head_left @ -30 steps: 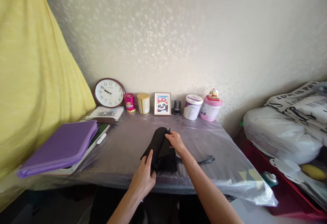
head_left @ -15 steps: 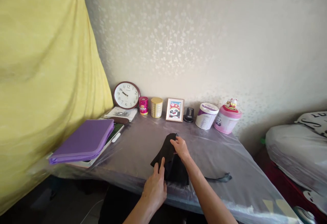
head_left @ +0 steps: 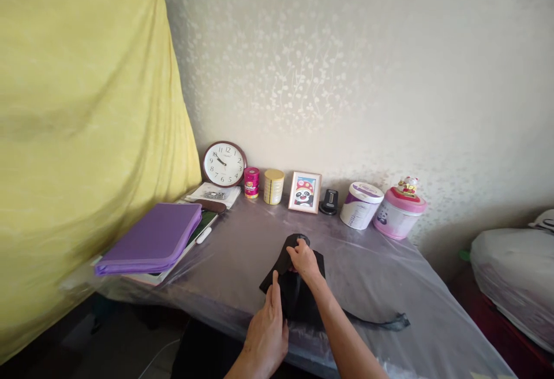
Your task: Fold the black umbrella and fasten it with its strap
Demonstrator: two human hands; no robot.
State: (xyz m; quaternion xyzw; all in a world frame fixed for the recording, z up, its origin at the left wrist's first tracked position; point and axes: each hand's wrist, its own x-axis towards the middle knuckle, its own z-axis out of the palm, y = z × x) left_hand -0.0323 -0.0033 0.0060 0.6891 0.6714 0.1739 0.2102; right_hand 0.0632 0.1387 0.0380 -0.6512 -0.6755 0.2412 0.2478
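Black cloth [head_left: 298, 304] on the tabletop [head_left: 242, 240], in front of the framed panda picture [head_left: 304, 192]. Right hand [head_left: 303, 260] pinches its upper layer, fingertips partly hidden. Left hand [head_left: 269, 326] lies against it, fingers straight; can't tell if gripping. Dark strap [head_left: 381, 326], front-right of the picture, lost behind right forearm [head_left: 346, 333]. More cloth shows than a moment ago.

Left hand [head_left: 267, 324] and right hand [head_left: 304, 261] are bare, forearms [head_left: 346, 324] slim and uncovered, legwear [head_left: 203, 341] black

black fabric [head_left: 298, 297], purple folder [head_left: 151, 237]
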